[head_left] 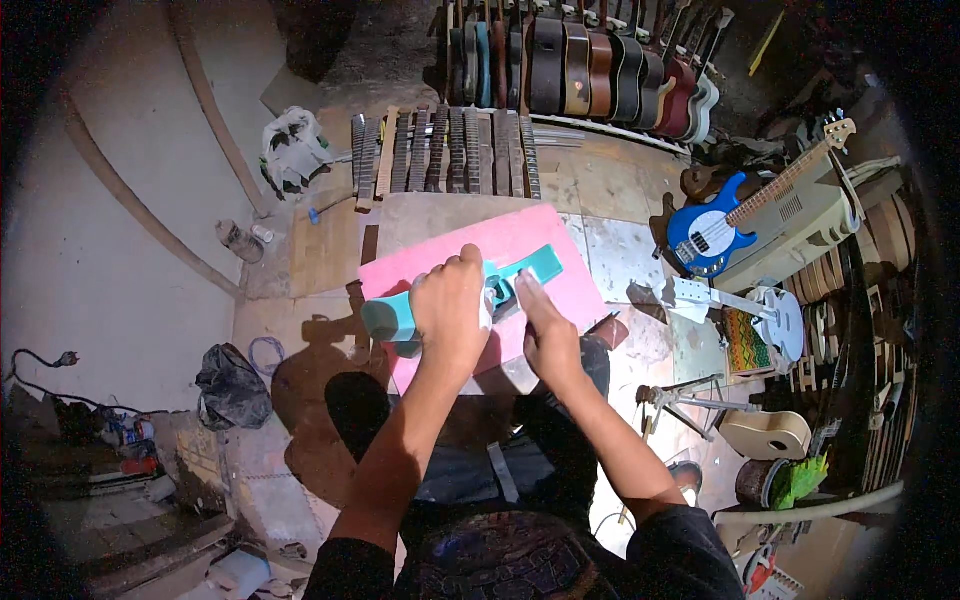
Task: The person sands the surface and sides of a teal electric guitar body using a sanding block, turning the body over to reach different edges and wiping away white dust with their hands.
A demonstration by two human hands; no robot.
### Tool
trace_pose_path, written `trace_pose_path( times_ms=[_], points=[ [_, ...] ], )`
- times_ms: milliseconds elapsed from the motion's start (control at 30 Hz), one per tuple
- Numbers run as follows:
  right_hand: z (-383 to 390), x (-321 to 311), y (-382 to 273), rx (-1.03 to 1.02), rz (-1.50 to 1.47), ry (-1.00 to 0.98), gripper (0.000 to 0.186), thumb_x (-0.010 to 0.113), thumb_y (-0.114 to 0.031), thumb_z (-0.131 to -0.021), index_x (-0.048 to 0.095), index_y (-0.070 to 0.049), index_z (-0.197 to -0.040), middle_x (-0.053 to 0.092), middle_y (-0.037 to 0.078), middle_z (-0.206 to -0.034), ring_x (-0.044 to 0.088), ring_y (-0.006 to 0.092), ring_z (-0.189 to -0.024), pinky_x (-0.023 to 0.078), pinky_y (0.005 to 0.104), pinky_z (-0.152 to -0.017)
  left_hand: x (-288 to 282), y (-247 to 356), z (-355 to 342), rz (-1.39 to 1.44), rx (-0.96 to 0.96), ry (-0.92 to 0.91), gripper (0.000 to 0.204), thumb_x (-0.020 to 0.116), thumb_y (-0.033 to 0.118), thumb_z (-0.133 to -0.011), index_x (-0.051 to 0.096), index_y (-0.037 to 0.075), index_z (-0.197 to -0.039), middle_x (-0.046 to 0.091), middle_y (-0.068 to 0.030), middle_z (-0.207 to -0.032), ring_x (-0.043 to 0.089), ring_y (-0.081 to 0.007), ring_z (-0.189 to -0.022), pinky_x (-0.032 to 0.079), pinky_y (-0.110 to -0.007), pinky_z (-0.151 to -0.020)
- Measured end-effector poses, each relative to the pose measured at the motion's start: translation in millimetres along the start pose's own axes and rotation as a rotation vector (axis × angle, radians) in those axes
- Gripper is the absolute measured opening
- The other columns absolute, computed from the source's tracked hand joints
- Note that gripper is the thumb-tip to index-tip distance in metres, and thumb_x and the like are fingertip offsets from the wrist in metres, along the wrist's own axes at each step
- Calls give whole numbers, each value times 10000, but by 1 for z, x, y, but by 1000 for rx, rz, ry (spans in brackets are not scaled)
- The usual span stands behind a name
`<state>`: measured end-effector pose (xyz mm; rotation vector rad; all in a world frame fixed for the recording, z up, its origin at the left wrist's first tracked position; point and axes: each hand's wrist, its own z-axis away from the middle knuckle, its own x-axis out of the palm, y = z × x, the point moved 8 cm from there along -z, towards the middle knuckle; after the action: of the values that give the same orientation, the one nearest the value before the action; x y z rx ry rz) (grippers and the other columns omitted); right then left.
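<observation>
A glossy teal piece (388, 318), long with a thick rounded left end and a flatter right end, lies on a pink sheet (560, 235); its exact kind is unclear. My left hand (452, 305) is closed over its middle, with a sliver of something whitish showing beside the fingers. On the nearer side of the piece, my right hand (548, 335) rests its fingertips against the right part and seems to grip the edge. Between my hands the teal surface has a dark gap or cutout. What lies beneath my left palm is hidden.
Several guitar fretboards or necks (450, 150) lie in a row beyond the sheet, with a rack of guitars (600, 75) behind. At right are a blue bass (712, 228), a pale guitar (780, 320) and a stand (690, 400). A black plastic bag (232, 385) sits at left.
</observation>
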<state>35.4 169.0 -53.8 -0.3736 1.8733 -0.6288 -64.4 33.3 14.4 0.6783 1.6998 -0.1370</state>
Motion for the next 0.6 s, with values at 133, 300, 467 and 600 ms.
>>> trace_pose_path(
  times_ms=[133, 300, 467, 600],
  points=[
    [-14, -15, 26, 69, 123, 22, 720, 520, 190, -787, 670, -115, -1422, 620, 193, -1470, 633, 370, -1323, 534, 415, -1084, -1, 3, 0, -19, -1, -1, 367, 816, 115, -719, 593, 35, -999, 734, -180, -845, 754, -369, -797, 578, -476, -692],
    [-5, -14, -3, -9, 108, 37, 675, 580, 142, -811, 683, -143, -1414, 629, 162, -1471, 672, 366, -1263, 578, 416, -1004, -3, 2, 0, -18, -8, -28, 376, 814, 105, -716, 593, 39, -1013, 735, -170, -852, 757, -357, -806, 584, -468, -693],
    [-23, -21, 18, 106, 216, 40, 667, 545, 129, -825, 683, -146, -1416, 632, 145, -1479, 691, 376, -1219, 577, 423, -991, 1, 4, 0, -17, -4, -32, 392, 818, 107, -714, 595, 39, -1029, 735, -165, -856, 758, -355, -809, 584, -460, -698],
    [-18, -19, 10, 84, 218, 24, 661, 522, 134, -833, 681, -132, -1416, 632, 151, -1480, 689, 392, -1216, 569, 429, -1001, 0, 0, -1, -15, -18, -52, 388, 815, 105, -718, 593, 38, -1029, 736, -163, -857, 758, -354, -814, 585, -458, -710]
  ],
)
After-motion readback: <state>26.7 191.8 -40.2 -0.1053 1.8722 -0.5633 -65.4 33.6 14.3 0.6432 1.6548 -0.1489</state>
